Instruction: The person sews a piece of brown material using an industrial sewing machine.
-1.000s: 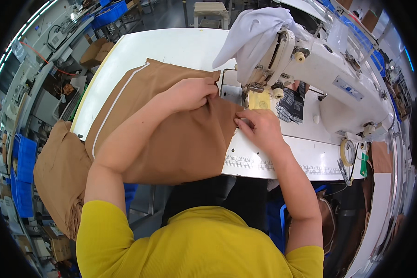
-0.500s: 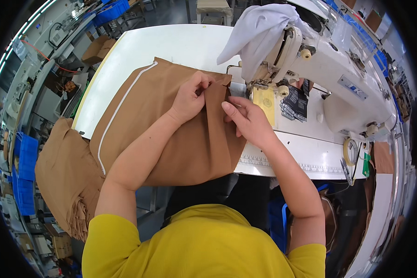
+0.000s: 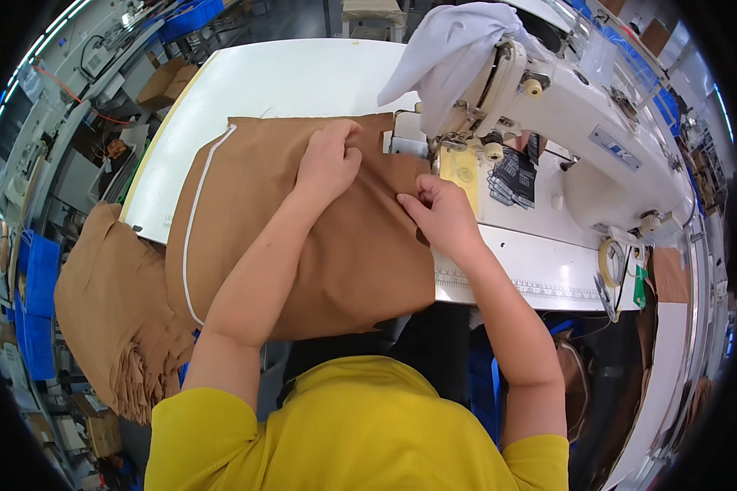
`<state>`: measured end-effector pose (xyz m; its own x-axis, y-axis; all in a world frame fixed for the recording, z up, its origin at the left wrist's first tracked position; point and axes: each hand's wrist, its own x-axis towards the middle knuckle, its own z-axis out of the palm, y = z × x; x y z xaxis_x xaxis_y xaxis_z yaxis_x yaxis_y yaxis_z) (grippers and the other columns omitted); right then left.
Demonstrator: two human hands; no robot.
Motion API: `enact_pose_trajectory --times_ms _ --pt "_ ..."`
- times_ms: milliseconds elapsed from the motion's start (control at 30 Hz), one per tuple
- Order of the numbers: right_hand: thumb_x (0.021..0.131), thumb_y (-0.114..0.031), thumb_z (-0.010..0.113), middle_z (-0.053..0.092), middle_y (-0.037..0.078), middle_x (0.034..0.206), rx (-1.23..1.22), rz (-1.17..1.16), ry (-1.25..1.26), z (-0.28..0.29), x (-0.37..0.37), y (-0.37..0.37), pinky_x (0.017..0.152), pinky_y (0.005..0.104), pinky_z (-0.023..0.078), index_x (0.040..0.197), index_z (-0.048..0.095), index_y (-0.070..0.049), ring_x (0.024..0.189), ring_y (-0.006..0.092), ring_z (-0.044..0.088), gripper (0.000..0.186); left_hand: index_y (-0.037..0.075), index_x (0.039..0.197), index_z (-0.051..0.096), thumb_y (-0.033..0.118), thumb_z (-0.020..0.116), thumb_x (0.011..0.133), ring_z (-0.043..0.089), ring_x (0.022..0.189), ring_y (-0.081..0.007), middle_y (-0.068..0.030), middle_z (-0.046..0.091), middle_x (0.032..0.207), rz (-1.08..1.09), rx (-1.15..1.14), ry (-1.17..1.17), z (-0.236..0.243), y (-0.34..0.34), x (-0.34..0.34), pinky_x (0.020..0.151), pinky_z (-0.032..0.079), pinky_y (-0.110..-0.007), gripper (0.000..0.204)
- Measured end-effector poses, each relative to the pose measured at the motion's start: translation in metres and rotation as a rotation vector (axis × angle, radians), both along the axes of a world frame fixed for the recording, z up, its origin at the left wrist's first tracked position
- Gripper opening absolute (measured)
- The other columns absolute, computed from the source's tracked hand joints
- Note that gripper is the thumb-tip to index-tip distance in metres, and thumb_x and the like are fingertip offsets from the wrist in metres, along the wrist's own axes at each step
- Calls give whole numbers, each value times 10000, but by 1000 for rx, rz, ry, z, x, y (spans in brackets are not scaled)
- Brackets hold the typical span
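Note:
A brown fabric panel (image 3: 254, 221) with a white strip (image 3: 192, 214) along its left side lies across the white sewing table (image 3: 303, 78). My left hand (image 3: 330, 164) is closed on the fabric near its far edge, fingers curled. At the panel's right edge, beside the sewing machine (image 3: 499, 98), my right hand (image 3: 446, 213) pinches the cloth between thumb and fingers. Creases run through the fabric between both hands. The right edge lies close to the machine's needle area, whose details are partly hidden by a pale cloth (image 3: 458, 61) draped over the machine head.
A stack of brown fabric pieces (image 3: 115, 311) hangs at the table's left edge. Black printed labels (image 3: 516, 176) lie under the machine arm. A tape roll (image 3: 610, 260) and metal scissors (image 3: 604, 296) are at the right, near a ruler strip (image 3: 540, 288). Blue bins (image 3: 37, 303) stand farther left.
The fold that stood up along the right edge has been opened out and laid flatter. My left hand has shifted slightly left, and my right hand has moved slightly right with the edge.

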<state>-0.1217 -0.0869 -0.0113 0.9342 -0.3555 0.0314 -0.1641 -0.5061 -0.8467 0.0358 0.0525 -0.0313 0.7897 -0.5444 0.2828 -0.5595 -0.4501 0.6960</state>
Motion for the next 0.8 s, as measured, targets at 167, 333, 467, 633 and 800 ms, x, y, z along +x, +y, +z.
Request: enact_pose_trajectory --times_ms 167,333,467,633,800 --pt "876 -200 668 636 138 693 -127 -38 -13 -6 -4 -2 598 365 475 791 603 -22 612 307 598 207 72 1211 588 136 625 887 579 1012 -199 -73 548 1280 -544 -139 -335 17 -19 -7 794 486 -303 332" --pt "888 -241 666 624 142 657 -17 -69 -139 -13 -12 0 565 382 464 805 617 -29 595 321 608 232 46 1135 627 172 703 881 573 943 -116 -26 628 1076 -715 23 292 27 -27 12 779 477 -265 294" --pt "889 -257 669 625 141 658 -90 -66 -166 -3 -20 12 548 382 462 813 631 -40 588 320 611 232 18 1001 675 113 705 886 576 867 -72 25 657 900 -592 -132 627 10 -23 19 775 469 -238 153" --pt "885 -250 680 659 121 697 -22 128 -143 4 -81 60 556 335 499 880 684 -66 602 288 639 184 15 960 685 82 692 892 572 844 -56 27 651 895 -609 -295 624 12 -23 8 779 462 -220 96" --pt "879 -138 700 708 41 763 421 201 -81 -25 -121 94 514 233 458 916 654 -23 556 93 594 129 18 970 688 107 692 898 581 861 -72 17 646 892 -670 -355 520 39 -25 -2 798 463 -229 115"
